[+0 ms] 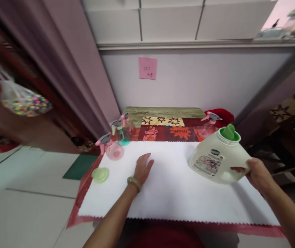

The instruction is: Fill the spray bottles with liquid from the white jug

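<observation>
My right hand (pixel 257 174) grips the base of a large white jug (pixel 218 160) with a green spout on top. The jug is tilted to the upper right above the white cloth (pixel 178 193). My left hand (pixel 142 168) lies flat on the white cloth with its fingers stretched out, and a bead bracelet circles the wrist. A loose green cap (pixel 100 174) rests on the cloth's left edge, left of that hand.
Three small spray bottles stand at the table's back left: a pink one (pixel 111 147), a teal one (pixel 121 134) and another pink one (pixel 128 124). One more pink sprayer (pixel 208 126) stands behind the jug. A patterned red cloth (pixel 168 132) covers the table's far end.
</observation>
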`<action>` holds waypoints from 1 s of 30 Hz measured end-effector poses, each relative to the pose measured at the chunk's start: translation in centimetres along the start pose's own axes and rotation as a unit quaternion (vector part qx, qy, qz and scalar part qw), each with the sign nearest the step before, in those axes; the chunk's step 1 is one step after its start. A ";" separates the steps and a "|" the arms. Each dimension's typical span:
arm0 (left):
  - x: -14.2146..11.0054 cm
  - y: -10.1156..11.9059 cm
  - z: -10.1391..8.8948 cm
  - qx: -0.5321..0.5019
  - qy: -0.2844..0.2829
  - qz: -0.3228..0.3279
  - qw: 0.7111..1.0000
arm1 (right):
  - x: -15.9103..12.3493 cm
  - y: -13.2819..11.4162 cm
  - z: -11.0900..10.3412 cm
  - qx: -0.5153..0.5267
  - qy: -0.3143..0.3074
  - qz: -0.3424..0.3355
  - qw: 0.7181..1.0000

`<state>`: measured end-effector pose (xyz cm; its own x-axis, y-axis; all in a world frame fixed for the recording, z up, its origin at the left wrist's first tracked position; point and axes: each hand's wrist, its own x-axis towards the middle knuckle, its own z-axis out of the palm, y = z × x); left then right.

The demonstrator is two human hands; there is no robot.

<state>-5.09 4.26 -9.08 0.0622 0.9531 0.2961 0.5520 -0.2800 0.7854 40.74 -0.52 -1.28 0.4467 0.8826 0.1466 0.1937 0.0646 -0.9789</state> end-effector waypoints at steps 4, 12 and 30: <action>-1.7 1.4 -1.3 -0.021 0.042 0.008 0.999 | -1.9 -0.9 3.8 0.100 -0.021 0.047 0.994; -7.3 2.9 -6.5 -0.030 0.164 -0.029 0.986 | -8.7 -9.0 13.8 0.239 -0.058 0.002 0.969; -15.6 5.4 -9.3 0.048 0.134 -0.019 0.990 | -25.9 -10.7 33.4 0.249 -0.300 -0.023 0.920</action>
<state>-10.83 -13.16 -4.44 -0.1755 0.8943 0.4117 0.6273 -0.2207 0.7469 -2.09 -8.49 0.65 -0.1445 0.9619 0.2320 -0.2914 0.1827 -0.9390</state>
